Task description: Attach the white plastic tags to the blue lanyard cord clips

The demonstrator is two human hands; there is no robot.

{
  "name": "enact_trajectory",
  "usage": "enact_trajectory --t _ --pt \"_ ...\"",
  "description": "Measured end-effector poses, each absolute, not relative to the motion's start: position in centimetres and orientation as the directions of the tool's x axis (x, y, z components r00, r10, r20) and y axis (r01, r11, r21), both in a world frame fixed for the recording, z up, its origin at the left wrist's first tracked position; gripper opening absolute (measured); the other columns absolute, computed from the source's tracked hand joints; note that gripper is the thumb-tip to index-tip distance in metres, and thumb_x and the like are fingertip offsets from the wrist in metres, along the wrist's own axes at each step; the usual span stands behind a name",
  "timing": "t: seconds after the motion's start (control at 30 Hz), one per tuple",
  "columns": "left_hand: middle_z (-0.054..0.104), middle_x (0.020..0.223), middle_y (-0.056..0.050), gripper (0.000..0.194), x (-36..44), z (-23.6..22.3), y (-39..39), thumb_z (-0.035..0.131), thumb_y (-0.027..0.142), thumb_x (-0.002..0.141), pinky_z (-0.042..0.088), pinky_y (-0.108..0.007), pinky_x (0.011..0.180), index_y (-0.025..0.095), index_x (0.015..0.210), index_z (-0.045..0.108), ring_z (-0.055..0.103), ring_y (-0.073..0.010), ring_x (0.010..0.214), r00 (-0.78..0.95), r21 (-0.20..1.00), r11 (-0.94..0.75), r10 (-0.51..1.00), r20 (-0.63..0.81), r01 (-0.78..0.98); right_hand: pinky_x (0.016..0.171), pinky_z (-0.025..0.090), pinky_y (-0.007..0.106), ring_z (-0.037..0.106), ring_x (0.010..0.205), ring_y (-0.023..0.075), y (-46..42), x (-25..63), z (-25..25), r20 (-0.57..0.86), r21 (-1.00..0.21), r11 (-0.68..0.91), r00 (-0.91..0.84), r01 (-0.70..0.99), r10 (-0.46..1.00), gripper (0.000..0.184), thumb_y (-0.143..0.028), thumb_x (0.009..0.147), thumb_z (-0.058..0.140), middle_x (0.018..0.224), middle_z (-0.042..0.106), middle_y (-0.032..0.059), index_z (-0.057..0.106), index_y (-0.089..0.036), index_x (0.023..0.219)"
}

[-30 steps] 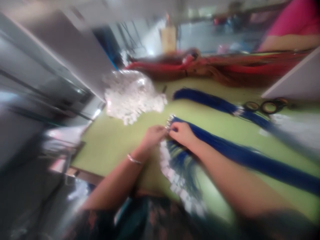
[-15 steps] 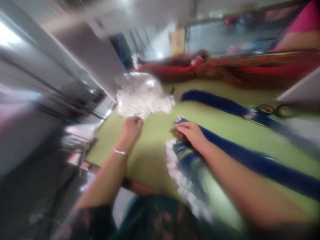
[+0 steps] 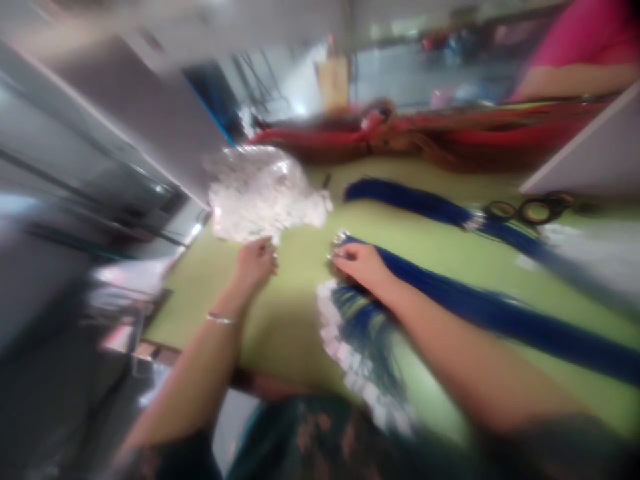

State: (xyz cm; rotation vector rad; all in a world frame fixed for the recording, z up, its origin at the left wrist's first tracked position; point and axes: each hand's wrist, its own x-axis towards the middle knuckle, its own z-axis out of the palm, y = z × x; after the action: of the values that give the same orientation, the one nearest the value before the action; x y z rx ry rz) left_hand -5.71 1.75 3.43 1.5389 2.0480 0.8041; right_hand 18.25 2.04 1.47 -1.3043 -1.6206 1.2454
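The picture is blurred. My left hand reaches to the near edge of a heap of small white pieces in clear plastic, fingers curled at the heap; whether it holds a piece I cannot tell. My right hand presses on the metal-tipped end of a long bundle of blue cords lying on the green table. Just below that hand, a fan of blue cords with white tags spreads toward my lap.
A second blue cord bundle lies farther back. Red and orange cord bundles run along the far edge. Scissors lie at the right. A white board leans at right. Another person's arm in a pink top shows at the far right.
My left hand left the blue bundle's end and went left to the white heap. My right hand stayed on the bundle's end. The camera swung about.
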Motion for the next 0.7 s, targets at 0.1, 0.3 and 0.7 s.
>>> enact_trajectory --t 0.1,0.3,0.7 --pt "0.059 0.055 -0.001 0.032 -3.3 4.1 0.7 0.062 0.036 0.080 0.043 -0.024 0.047 0.010 0.096 0.068 0.051 -0.0107 0.044 -0.133 0.899 0.208 0.977 -0.169 0.387 0.054 0.038 0.022 0.048 0.053 0.0097 2.1 18.2 1.1 0.005 -0.947 0.077 -0.226 0.311 0.974 0.011 -0.025 0.070 0.062 0.058 0.060 -0.0012 0.064 -0.015 0.065" --pt "0.063 0.064 -0.003 0.030 1.2 2.7 0.6 0.077 0.035 0.069 0.039 -0.019 0.049 0.010 0.084 0.072 0.050 -0.0059 0.052 0.040 0.971 0.235 0.972 -0.233 -0.051 0.055 0.034 0.022 0.043 0.054 0.0097 1.8 18.1 0.9 0.134 -0.928 0.175 -0.143 0.329 0.981 0.007 -0.020 0.066 0.057 0.055 0.052 -0.0042 0.056 -0.017 0.060" --pt "0.070 0.080 -0.007 0.030 1.5 0.6 0.2 0.079 0.033 0.068 0.050 -0.020 0.069 0.010 0.087 0.074 0.060 -0.0089 0.068 0.086 0.950 0.263 0.964 -0.251 -0.167 0.058 0.035 0.023 0.049 0.056 0.0113 1.4 17.9 0.4 0.213 -0.848 0.278 -0.191 0.452 0.958 0.006 -0.020 0.069 0.055 0.061 0.060 -0.0014 0.057 -0.018 0.064"
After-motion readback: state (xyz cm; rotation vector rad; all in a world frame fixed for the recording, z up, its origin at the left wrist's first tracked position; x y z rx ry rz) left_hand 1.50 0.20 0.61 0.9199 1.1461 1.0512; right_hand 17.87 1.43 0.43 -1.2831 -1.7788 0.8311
